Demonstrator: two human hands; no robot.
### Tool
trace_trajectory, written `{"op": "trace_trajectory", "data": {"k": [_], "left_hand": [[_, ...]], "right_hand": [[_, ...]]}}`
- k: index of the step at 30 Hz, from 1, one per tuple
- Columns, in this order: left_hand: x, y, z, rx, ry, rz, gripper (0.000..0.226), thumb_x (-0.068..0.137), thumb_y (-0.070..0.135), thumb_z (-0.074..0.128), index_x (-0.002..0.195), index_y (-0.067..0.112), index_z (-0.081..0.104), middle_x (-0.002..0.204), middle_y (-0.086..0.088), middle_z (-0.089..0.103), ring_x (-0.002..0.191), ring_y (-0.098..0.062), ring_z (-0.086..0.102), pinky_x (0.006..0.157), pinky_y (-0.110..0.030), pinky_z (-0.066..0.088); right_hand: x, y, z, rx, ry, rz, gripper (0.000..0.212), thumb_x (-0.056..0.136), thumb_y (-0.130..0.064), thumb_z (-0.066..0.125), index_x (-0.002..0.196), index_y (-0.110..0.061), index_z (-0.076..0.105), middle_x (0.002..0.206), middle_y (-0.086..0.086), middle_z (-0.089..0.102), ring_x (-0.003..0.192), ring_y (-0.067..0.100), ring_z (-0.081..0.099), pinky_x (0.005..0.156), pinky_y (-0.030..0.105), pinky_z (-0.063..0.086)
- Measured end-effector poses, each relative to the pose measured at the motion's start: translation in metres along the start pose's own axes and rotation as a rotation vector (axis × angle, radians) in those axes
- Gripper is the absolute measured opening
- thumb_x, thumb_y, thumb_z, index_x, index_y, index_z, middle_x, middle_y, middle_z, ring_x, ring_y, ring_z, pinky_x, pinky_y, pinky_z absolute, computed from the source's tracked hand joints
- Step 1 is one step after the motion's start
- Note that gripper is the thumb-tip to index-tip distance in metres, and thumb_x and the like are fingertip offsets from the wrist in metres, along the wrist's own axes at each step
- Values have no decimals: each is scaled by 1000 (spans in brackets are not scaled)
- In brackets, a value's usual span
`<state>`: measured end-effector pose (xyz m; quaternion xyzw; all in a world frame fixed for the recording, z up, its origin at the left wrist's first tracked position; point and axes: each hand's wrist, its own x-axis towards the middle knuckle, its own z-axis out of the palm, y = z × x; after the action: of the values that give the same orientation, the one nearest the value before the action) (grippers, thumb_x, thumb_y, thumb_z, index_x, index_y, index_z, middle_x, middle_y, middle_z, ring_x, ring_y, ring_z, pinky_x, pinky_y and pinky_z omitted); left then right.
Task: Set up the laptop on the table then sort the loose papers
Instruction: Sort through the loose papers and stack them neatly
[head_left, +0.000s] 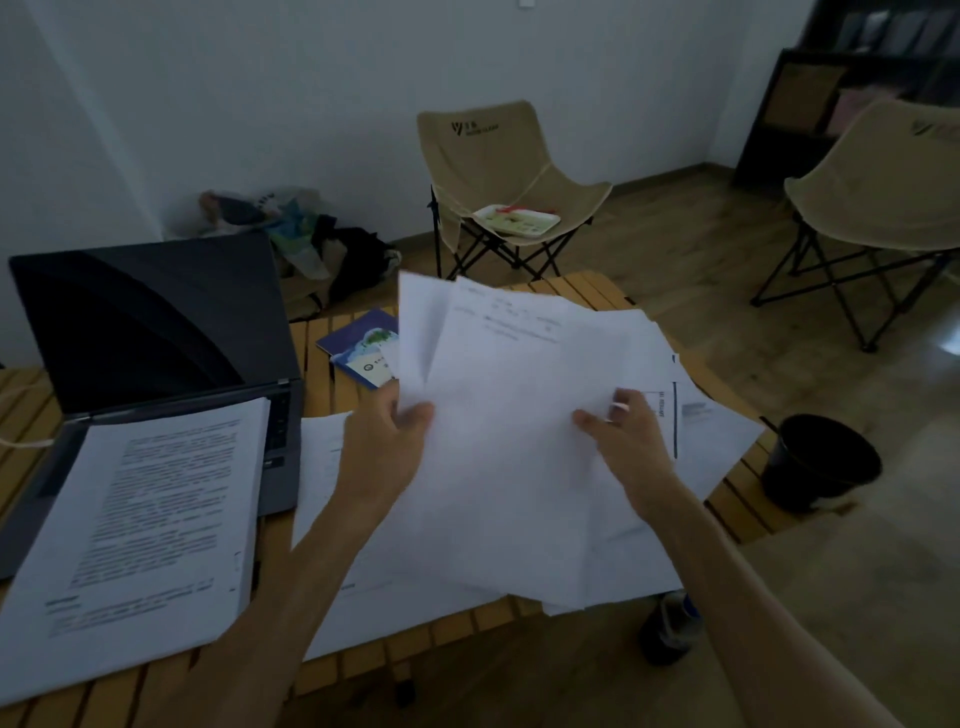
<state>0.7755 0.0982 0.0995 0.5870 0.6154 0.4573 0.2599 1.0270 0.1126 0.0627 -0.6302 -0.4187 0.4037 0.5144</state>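
An open dark laptop (156, 332) stands at the left of the slatted wooden table (582, 291). A printed paper stack (150, 519) lies across its keyboard. Loose white papers (519, 441) are spread over the table's right half. My left hand (387, 447) pinches the lifted left edge of a white sheet (421, 332), thumb on top. My right hand (626, 441) grips the top sheets near their right side, thumb over them and a finger behind.
A blue booklet (363, 353) lies on the table behind the papers. Two beige folding chairs (493, 171) (883, 197) stand beyond, one holding a tray. A black bucket (821, 457) sits on the floor at right, a dark bottle (670, 623) below the table edge.
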Motion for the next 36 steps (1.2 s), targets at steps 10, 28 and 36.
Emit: {"op": "trace_trajectory", "data": {"k": [10, 28, 36], "left_hand": [[-4, 41, 8, -338, -284, 77, 19, 99, 9, 52, 110, 9, 68, 103, -3, 73, 92, -17, 71, 84, -27, 57], [20, -61, -3, -90, -70, -366, 21, 94, 19, 62, 87, 0, 62, 78, -7, 55, 69, -18, 50, 56, -24, 40], [13, -96, -36, 220, 7, -363, 15, 92, 9, 58, 103, 0, 62, 96, -14, 65, 83, -27, 62, 64, -32, 47]], "right_hand": [[-14, -11, 1, 496, -388, 8, 46, 94, -26, 63, 137, -11, 56, 134, 12, 63, 129, 37, 55, 109, 57, 42], [18, 34, -19, -29, -270, 99, 29, 97, -16, 63, 126, -14, 66, 119, 0, 72, 109, 23, 68, 99, 50, 53], [25, 28, -35, 80, -97, 114, 32, 95, -7, 63, 128, -10, 64, 120, 0, 68, 112, 20, 63, 97, 38, 50]]}}
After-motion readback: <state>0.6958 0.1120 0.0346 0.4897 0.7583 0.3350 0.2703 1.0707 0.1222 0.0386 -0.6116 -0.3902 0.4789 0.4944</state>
